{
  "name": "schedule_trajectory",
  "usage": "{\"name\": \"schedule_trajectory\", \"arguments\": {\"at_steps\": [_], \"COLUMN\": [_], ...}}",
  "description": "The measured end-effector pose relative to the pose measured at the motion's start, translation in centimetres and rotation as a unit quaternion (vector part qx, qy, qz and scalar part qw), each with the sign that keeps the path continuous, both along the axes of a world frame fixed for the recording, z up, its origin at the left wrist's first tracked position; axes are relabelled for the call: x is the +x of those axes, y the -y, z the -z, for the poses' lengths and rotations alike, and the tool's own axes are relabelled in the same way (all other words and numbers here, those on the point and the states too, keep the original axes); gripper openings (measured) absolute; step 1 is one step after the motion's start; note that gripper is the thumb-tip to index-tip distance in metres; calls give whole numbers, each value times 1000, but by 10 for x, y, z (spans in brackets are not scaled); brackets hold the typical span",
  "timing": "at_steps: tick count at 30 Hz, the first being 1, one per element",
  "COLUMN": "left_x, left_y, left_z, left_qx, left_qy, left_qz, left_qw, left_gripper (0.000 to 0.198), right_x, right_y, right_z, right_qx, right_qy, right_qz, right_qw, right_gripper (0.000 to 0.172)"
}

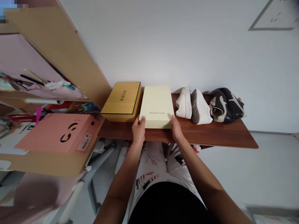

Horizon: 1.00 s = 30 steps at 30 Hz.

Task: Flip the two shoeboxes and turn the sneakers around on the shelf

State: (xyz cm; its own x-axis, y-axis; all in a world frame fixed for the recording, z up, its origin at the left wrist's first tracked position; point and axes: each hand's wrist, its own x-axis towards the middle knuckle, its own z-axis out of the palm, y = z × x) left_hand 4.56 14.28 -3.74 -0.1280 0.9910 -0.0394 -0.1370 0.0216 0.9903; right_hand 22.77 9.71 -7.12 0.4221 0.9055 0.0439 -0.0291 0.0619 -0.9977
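A cream shoebox (pixel 157 101) marked MEIZHIYUAN rests on a dark wooden shelf (pixel 224 137), its lid on. My left hand (pixel 138 130) grips its near left corner, thumb on top. At the near right corner, my right hand (pixel 177 128) holds the same box, the fingers mostly hidden along its side. Just left of it sits a yellow shoebox (pixel 123 99) marked MMOK. To the right lie a pair of white sneakers (pixel 184 102), one on its side, and a pair of black-and-beige sneakers (pixel 220 104).
On the left, a wooden desk (pixel 46 163) bears a pink box (pixel 58 132) that reaches near the shelf's left end. Cluttered desk shelves stand behind it. A pale wall (pixel 158 40) backs the shelf, with a socket plate (pixel 277 15) at upper right. A chair (pixel 93 174) stands below left.
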Motion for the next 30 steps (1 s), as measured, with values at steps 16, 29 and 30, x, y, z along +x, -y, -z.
{"name": "schedule_trajectory", "arguments": {"at_steps": [16, 29, 30], "left_x": [4, 49, 67], "left_y": [-24, 54, 59], "left_z": [14, -2, -3], "left_qx": [37, 210, 206], "left_qy": [-71, -170, -165], "left_qz": [-32, 67, 137], "left_qw": [996, 960, 955], "left_gripper": [54, 48, 46], "right_x": [-10, 117, 134], "right_y": [-28, 78, 82], "right_z": [-5, -10, -8], "right_qx": [-34, 8, -16], "right_qy": [-15, 121, 142], "right_qz": [16, 342, 363], "right_qw": [999, 932, 921], "right_gripper": [70, 71, 74]}}
